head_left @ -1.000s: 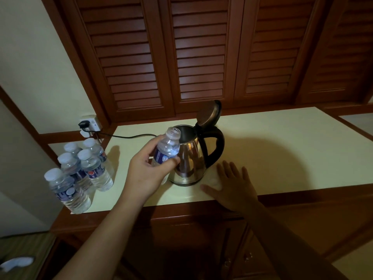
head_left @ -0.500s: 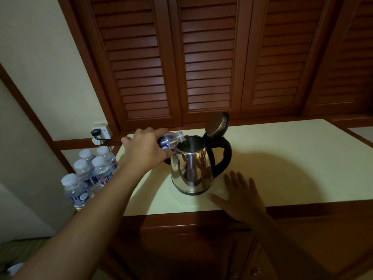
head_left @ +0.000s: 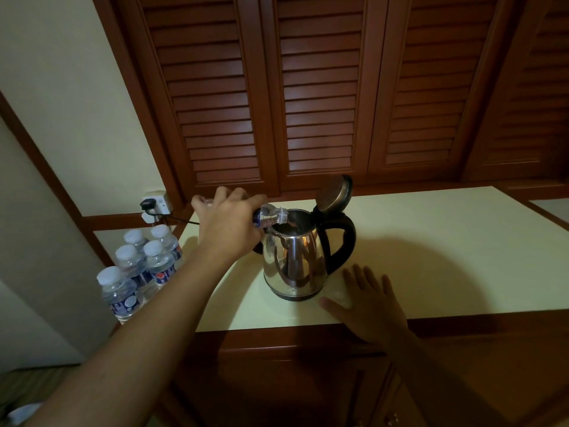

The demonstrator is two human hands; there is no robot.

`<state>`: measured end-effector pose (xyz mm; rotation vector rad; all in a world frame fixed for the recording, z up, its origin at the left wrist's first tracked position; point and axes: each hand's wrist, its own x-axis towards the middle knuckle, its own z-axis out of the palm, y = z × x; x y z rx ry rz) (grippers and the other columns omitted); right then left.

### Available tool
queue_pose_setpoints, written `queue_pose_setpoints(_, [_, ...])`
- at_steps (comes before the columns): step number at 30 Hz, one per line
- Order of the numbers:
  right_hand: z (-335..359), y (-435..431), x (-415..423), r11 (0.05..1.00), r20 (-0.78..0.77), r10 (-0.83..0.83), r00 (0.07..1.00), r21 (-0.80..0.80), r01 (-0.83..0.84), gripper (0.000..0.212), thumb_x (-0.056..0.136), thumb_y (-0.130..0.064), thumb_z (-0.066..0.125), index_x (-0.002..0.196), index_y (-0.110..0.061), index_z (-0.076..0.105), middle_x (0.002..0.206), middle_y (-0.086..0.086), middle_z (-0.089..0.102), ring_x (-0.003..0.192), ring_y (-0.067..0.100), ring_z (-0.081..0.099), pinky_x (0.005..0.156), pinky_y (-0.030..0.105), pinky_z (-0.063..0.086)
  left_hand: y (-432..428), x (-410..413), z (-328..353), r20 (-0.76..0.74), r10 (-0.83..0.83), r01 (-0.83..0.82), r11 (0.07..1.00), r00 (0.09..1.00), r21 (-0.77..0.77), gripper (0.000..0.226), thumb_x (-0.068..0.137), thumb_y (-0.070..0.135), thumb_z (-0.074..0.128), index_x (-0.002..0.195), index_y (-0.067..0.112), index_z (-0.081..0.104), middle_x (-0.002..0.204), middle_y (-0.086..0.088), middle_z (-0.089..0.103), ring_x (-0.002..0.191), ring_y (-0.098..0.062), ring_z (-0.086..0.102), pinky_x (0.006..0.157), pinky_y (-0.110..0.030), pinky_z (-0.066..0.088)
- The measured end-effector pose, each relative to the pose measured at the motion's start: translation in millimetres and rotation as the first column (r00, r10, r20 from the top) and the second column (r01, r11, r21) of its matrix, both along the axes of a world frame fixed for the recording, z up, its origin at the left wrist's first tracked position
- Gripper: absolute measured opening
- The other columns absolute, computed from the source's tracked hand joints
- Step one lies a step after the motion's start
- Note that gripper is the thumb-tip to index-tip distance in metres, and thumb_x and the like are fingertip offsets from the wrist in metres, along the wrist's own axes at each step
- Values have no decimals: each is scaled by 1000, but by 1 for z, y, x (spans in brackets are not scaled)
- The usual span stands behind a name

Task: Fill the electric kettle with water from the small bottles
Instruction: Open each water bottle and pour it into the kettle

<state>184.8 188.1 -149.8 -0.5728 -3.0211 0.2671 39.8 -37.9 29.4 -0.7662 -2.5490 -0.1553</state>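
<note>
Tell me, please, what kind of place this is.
Probably a hotel room, though I cannot be sure: a cluster of small water bottles stands near an electric kettle on a cream counter, with louvred wooden doors behind.

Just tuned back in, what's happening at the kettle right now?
The person's left hand grips a small uncapped bottle, tipped on its side with its neck at the open mouth of the steel kettle, whose lid stands flipped up. Whether water is running is hard to tell. The right hand rests flat on the counter beside the kettle's base. Five capped bottles stand to the left.
</note>
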Motion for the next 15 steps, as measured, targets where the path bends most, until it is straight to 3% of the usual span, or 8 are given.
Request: queue_pose_setpoints(15, [-4,1,1,1000,-33,8,999,-6,-8,108,77,-95,7,161,-27,7,170,3,0,156,24,-6,124,54,-4,7,3,1,-86,-37,32,998,996,-53,53,88,32,74,138,43,60,138,2,61,134,-30,43,106,-65,29])
